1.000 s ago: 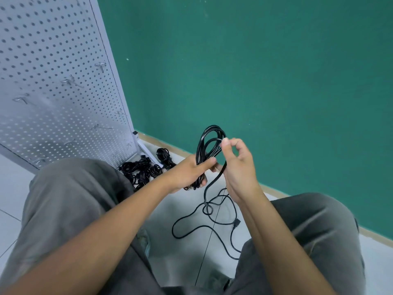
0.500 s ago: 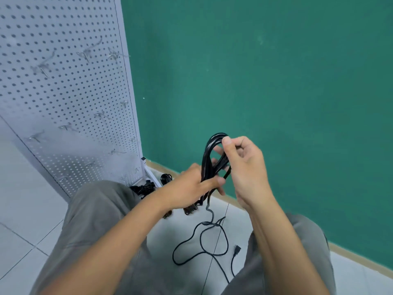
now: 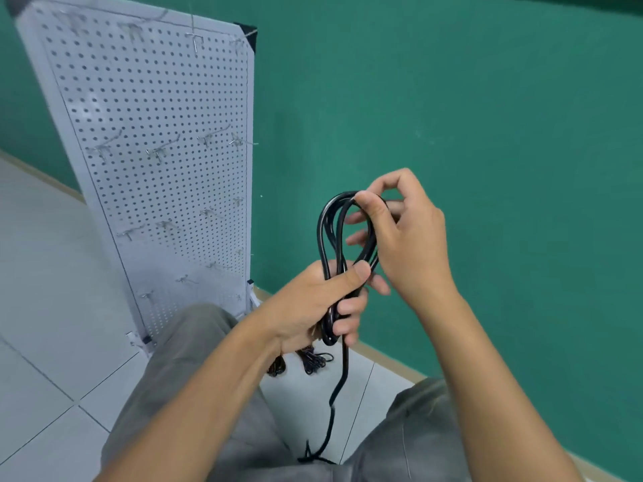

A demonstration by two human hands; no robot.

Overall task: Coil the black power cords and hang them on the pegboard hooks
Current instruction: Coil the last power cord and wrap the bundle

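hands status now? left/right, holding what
Left hand: closed, gripping the coiled black power cord at its base.
Right hand: closed, pinching the coil's top loop.

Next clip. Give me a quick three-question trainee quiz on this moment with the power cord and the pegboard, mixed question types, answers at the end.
1. True or false: the cord already hangs on a hook of the pegboard.
2. Which hand grips the bundled loops at their lower part? A) left hand B) right hand C) neither
3. Fill in: the loose end of the cord trails down between the person's ____.

Key
1. False. Both hands hold it, apart from the board.
2. A. The right hand pinches the top of the loop.
3. Knees; the tail runs toward the floor, where more bundled cords lie by the board's foot.
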